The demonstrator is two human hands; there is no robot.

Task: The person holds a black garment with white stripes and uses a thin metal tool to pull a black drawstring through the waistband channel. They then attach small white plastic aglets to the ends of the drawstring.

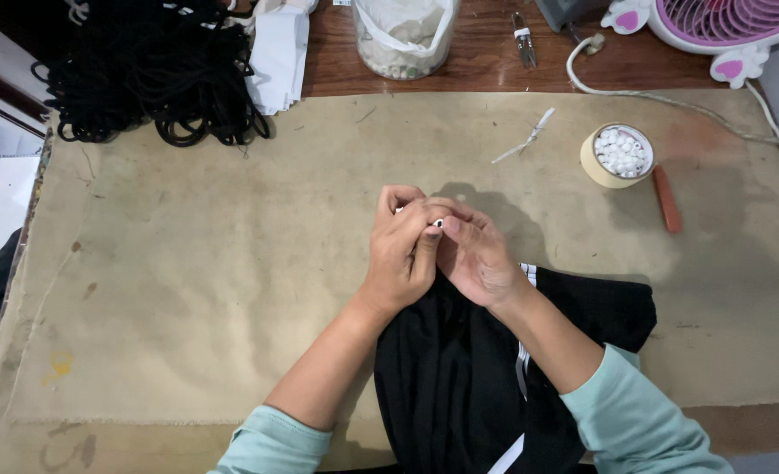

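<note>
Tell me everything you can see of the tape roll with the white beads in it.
The tape roll is a beige ring lying flat on the tan table cover, right of the hands and apart from them. Its hollow core is filled with small white beads. An orange-red stick lies just beside it to the right; whether they touch cannot be told.

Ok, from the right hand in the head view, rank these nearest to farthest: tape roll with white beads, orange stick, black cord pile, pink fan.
From the right hand:
1. Tape roll, up and to its right.
2. Orange stick, farther right, just beyond the roll.
3. Pink fan and black cord pile, at the top right and top left corners: too close to call.
</note>
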